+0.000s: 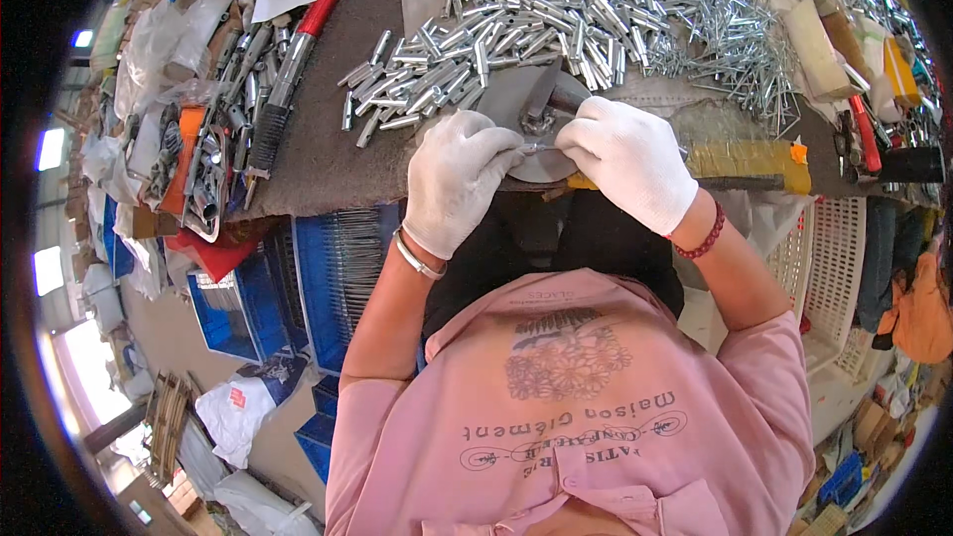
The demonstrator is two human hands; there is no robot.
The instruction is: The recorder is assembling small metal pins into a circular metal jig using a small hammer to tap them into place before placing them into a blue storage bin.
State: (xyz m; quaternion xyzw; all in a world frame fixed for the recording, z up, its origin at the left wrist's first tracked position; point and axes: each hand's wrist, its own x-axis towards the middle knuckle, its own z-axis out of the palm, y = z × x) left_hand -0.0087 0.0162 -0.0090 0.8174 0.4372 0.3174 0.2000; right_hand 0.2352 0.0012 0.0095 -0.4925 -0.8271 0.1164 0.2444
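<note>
My left hand (459,179), in a white glove, is closed in a pinch at the table's front edge. Facing it, my gloved right hand (633,159) is pinched too. A thin silvery metal piece (539,147) bridges the fingertips of both hands; its exact kind is too small to make out. Just below it lies a grey round metal plate (541,170), with a dark upright metal fixture (539,91) behind. Beyond the hands spreads a heap of short shiny metal tubes (556,0). Thin metal pins (740,50) are piled to its right.
Tools, including a red-and-black bar (316,15), crowd the table's left side. Yellow tape (745,164) covers an edge by my right wrist. Blue crates (338,278) stand below left, a white plastic basket (834,258) below right. A red-handled tool (864,134) lies far right.
</note>
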